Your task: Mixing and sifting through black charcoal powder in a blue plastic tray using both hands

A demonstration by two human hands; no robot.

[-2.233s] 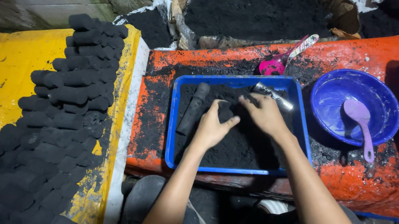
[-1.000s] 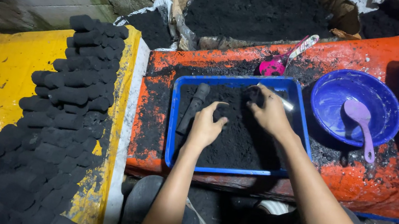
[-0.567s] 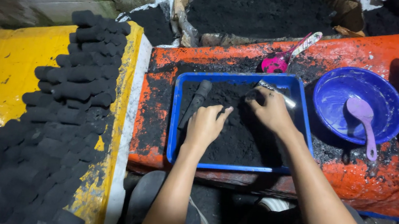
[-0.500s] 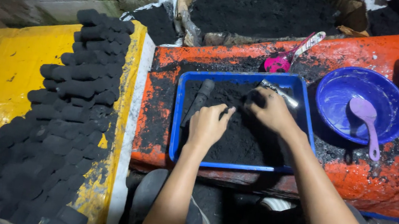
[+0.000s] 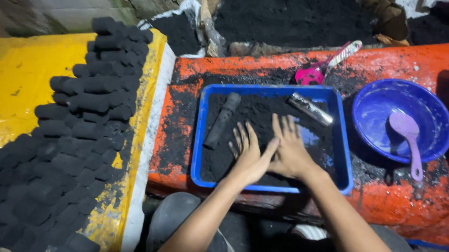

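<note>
Orange counter (image 5: 400, 209), soot-stained, carrying blue tray (image 5: 342, 160) of black powder (image 5: 249, 115). Left hand (image 5: 249, 156) and right hand (image 5: 290, 147) both flat on powder, fingers spread, thumbs touching, holding nothing. Dark cylinder (image 5: 222, 120) lying at tray's left; metal tube (image 5: 311, 108) at far right corner. Blue bowl (image 5: 377, 100) with purple spoon (image 5: 408, 137) just right. Black briquettes (image 5: 67, 139) stacked on yellow surface (image 5: 1, 89) at left.

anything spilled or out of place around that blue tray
Yes. Black powder is scattered over the orange bench outside the blue tray, thickest left of the tray and below the blue bowl. A pink scoop lies in the spill behind the tray. Both hands lie flat on the powder inside.
</note>
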